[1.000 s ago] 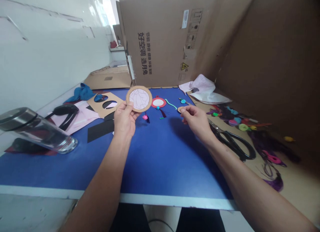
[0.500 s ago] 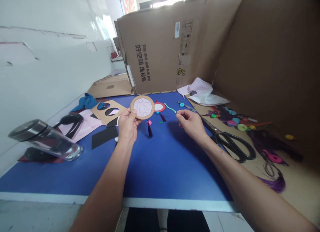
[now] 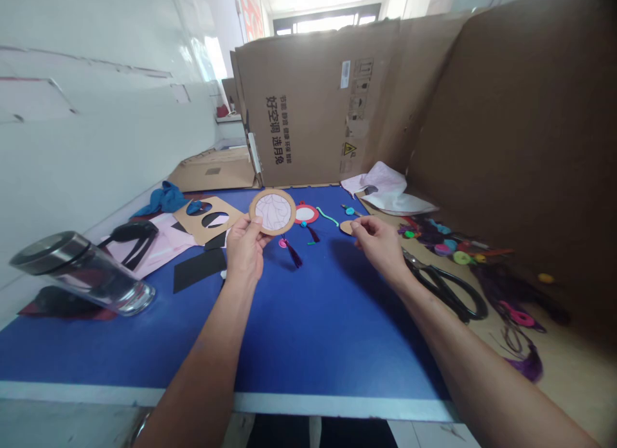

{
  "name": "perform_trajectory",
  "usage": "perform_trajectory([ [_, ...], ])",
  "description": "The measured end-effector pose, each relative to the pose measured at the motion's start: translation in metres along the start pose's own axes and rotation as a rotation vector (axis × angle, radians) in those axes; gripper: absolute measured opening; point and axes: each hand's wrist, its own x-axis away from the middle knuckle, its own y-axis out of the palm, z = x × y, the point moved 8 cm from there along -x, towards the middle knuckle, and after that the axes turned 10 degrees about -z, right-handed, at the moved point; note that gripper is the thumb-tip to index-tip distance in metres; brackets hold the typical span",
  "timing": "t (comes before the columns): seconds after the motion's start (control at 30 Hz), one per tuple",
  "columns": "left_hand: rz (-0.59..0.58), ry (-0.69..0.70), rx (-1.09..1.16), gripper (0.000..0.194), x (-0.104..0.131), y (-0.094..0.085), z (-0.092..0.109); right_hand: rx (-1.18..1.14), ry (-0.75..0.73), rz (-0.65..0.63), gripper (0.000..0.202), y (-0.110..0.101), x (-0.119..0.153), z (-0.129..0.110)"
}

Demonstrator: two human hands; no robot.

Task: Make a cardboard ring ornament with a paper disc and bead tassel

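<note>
My left hand [image 3: 247,245] is closed on the edge of a round cardboard pendant [image 3: 273,211], raised above the table. The pendant has a brown rim and a pale centre with fine dark lines. Below it hangs a dark purple tassel [image 3: 294,254] with a pink button [image 3: 283,243] at its top. My right hand [image 3: 378,242] pinches the right edge of a small tan cardboard disc [image 3: 346,227]. Beyond, on the blue table, lie a red-rimmed oval pendant [image 3: 306,213] and a green strip [image 3: 328,216]. My fingers hide part of the disc.
Black-handled scissors [image 3: 446,284] lie beside my right forearm, with several coloured buttons and purple tassels around them. A glass bottle [image 3: 103,281] stands at left. Cardboard with round holes [image 3: 193,224] and a black sheet [image 3: 198,270] lie nearby. Large cardboard [image 3: 313,126] walls the back.
The tan disc now shows its face at my right fingertips; before, it was not visible. My right hand has shifted slightly right. The tassel has swung right; the view tilted slightly up.
</note>
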Motion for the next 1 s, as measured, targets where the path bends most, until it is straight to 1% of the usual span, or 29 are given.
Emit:
perform_trajectory([
  [0.17, -0.009, -0.026, 0.008, 0.039, 0.001, 0.003, -0.004, -0.002, 0.005, 0.003, 0.034, -0.001, 0.0, 0.002],
  [0.37, -0.029, -0.045, 0.016, 0.048, 0.003, 0.01, -0.007, 0.015, 0.025, -0.009, 0.037, 0.003, 0.001, 0.005],
  [0.5, -0.025, -0.058, 0.027, 0.05, 0.008, 0.015, -0.012, -0.012, 0.028, -0.015, 0.038, 0.006, 0.001, 0.01],
  [0.63, -0.064, -0.095, 0.003, 0.05, 0.013, 0.023, -0.019, -0.033, 0.001, -0.034, 0.038, 0.011, 0.002, 0.01],
  [0.8, -0.094, -0.105, -0.043, 0.05, 0.018, 0.026, -0.023, -0.067, -0.01, -0.086, 0.04, 0.023, 0.008, -0.002],
  [1.0, -0.126, -0.131, -0.068, 0.048, 0.021, 0.031, -0.031, -0.16, -0.035, -0.114, 0.037, 0.033, 0.015, -0.02],
])
